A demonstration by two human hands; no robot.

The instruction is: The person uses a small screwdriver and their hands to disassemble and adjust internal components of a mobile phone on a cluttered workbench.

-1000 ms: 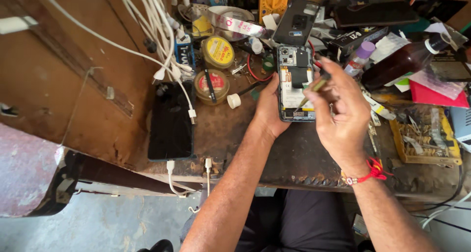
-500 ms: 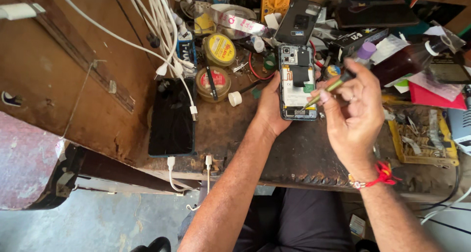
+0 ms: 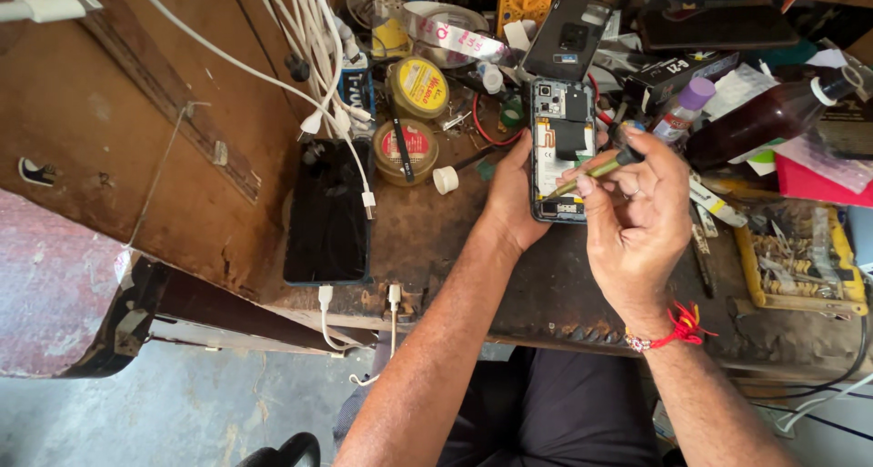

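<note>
Opened phone lies long axis near-to-far, centre bench. Left hand clasps its left edge. Right hand, just right, pinches tool, tip angled left onto phone.

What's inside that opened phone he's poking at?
Inside the opened phone: a white battery, dark shielding and camera parts near the top. The left hand hides its left edge, and the right hand with its thin tool covers part.

The left hand steadies the opened phone on the workbench. The right hand holds a screwdriver, tip over the phone's internals.
</note>
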